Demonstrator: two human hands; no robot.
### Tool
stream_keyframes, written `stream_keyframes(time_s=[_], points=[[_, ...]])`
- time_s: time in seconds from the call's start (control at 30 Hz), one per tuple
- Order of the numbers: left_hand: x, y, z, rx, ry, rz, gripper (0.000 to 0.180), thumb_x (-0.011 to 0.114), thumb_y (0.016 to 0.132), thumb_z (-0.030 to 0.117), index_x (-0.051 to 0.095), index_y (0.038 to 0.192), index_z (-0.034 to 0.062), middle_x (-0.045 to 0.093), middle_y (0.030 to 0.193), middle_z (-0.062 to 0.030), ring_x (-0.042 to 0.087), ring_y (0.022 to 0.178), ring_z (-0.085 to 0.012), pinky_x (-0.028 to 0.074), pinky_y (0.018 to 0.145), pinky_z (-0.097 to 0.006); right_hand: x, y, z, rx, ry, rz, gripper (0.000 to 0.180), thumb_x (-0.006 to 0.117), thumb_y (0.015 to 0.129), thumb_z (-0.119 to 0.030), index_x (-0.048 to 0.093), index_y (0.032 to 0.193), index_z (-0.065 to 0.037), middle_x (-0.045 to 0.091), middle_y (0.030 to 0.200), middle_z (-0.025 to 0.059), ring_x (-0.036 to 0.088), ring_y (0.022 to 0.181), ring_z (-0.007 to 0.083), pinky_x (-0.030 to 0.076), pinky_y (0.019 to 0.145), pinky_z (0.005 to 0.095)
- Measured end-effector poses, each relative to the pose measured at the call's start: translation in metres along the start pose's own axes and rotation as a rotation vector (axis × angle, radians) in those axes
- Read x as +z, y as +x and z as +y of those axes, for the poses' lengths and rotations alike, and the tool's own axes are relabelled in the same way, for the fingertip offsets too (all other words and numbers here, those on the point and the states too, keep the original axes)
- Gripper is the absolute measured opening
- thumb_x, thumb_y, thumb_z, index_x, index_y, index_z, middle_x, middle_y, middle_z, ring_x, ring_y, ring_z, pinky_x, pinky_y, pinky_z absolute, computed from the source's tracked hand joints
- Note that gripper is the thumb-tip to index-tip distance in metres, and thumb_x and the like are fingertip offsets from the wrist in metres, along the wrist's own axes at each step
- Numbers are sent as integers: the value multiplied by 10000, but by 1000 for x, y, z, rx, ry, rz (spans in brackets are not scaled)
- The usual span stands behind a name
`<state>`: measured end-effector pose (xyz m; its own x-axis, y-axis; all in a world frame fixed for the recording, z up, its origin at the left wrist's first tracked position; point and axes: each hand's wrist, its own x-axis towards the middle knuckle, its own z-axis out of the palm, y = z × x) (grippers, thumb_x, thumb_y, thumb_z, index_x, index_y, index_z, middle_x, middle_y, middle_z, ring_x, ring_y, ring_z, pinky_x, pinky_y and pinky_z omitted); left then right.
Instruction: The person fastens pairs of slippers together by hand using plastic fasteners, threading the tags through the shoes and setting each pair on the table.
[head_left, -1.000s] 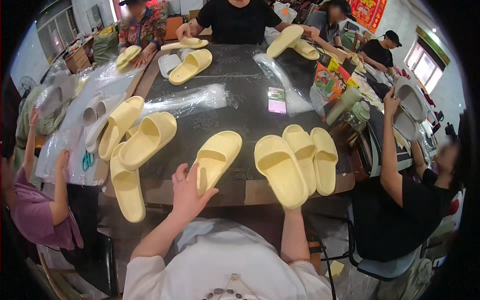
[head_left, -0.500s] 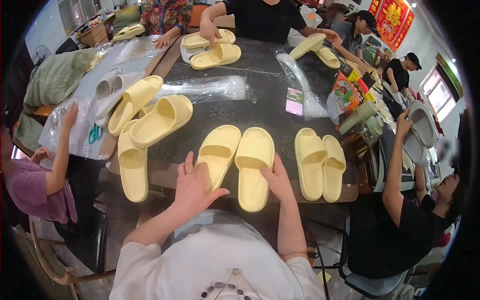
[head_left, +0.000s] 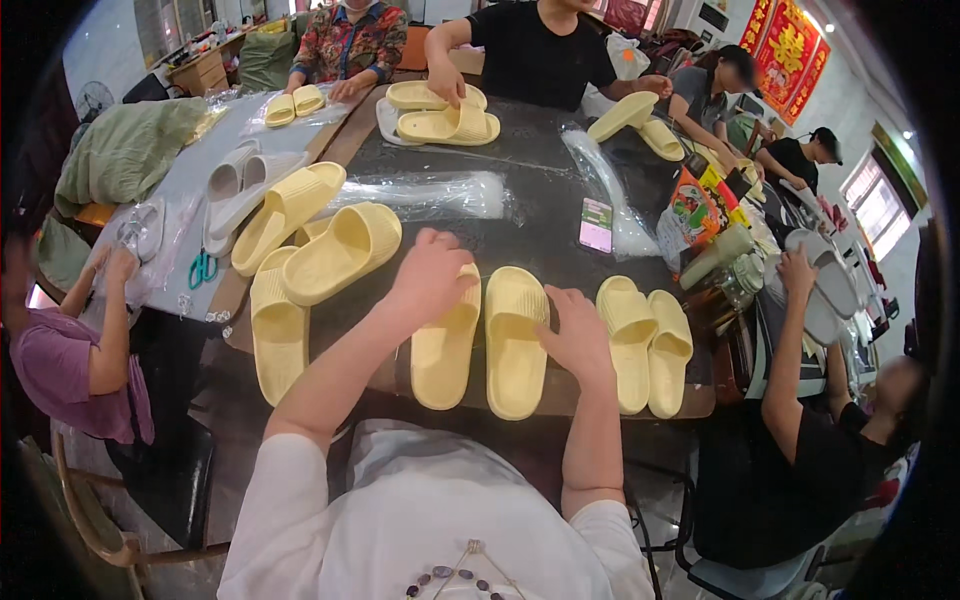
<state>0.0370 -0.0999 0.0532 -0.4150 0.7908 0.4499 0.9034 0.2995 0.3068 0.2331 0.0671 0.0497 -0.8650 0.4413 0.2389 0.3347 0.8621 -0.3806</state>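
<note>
Since half a second back the left hand (head_left: 432,275) has slid up off the near end of the left slipper (head_left: 447,340) and now sits on its far end, palm down with fingers curled loosely over the strap, while the right hand (head_left: 578,335) has shifted from the heel of the right slipper (head_left: 515,340) to its 3 o'clock edge, lying flat with fingers together, not really gripping anything. Both pale yellow slippers lie soles down, side by side and just about touching, at the near edge of the dark bench (head_left: 540,215), straight in front of the person. At 3 o'clock from them a second yellow pair (head_left: 648,340) sits just beside, also at the bench edge. Out at 9 to 10 o'clock there's a loose heap of yellow slippers (head_left: 310,250), some stacked on each other, with a clear plastic bag (head_left: 430,195) lying behind them around 11. A phone (head_left: 596,225) rests at roughly 1 o'clock, further in. Teal scissors (head_left: 203,268) lie way over at 9 o'clock. Across the bench at 12 o'clock, another person's hand (head_left: 447,85) rests on one more yellow pair (head_left: 445,112).
</note>
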Motion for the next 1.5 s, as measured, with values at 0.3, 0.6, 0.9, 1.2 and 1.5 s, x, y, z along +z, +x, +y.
stream_keyframes(time_s=[0.3,0.6,0.9,1.2,1.5], points=[[74,54,-4,-215,228,-338,222,670,779,209,742,963,107,698,963,-116,607,1005,-322,526,837,-402,16,88,-9,39,205,47,343,661,846,-284,653,1117,-74,703,949,116,674,887,294,523,801,405],[83,45,-17,-444,-674,150,221,633,876,243,708,970,57,699,803,-114,678,748,-228,513,700,-340,81,105,7,209,791,307,295,676,887,-252,660,1062,-16,700,913,98,661,822,179,506,751,295],[78,43,-19,-411,-712,126,208,677,854,217,715,955,40,712,798,-77,664,721,-148,512,688,-292,78,108,15,166,1089,165,171,680,898,-158,687,984,-10,661,769,6,601,705,61,470,656,218],[71,43,-16,-399,-778,120,206,695,843,196,718,946,20,718,798,-75,670,729,-136,517,692,-290,81,105,14,79,1019,41,188,690,863,-144,684,989,-4,670,776,15,609,696,69,480,652,232],[80,43,-20,-409,-748,128,190,699,851,172,714,945,7,695,775,-32,602,695,-79,474,643,-248,83,107,16,157,1057,223,168,672,876,-165,665,931,-6,657,756,18,611,696,81,477,650,231]])
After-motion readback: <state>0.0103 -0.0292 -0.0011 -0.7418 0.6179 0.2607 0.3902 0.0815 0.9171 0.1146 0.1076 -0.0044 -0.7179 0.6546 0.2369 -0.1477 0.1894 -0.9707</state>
